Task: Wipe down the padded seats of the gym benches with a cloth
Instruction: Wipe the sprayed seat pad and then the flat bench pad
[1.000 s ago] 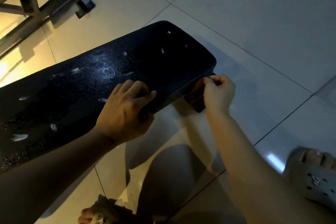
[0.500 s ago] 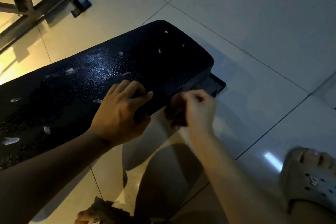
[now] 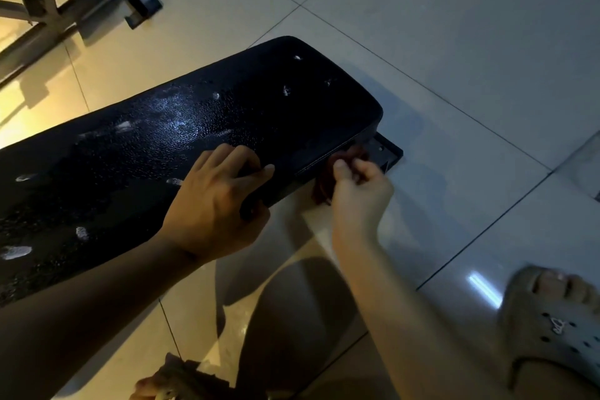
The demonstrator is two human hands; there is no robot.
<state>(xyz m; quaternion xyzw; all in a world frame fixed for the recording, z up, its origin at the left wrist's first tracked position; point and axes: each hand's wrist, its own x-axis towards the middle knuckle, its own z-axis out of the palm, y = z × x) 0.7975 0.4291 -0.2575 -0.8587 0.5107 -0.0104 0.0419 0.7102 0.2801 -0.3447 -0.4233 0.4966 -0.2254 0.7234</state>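
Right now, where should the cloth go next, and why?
Probably up onto the top of the seat pad. The right hand pinches the red cloth against the pad's side edge, while pale smudges sit on top. The left hand grips the pad's near edge.

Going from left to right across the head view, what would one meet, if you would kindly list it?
Metal frame → left hand, gripping the edge of the padded seat → dark red cloth → right hand, pinching the cloth → sandalled foot.
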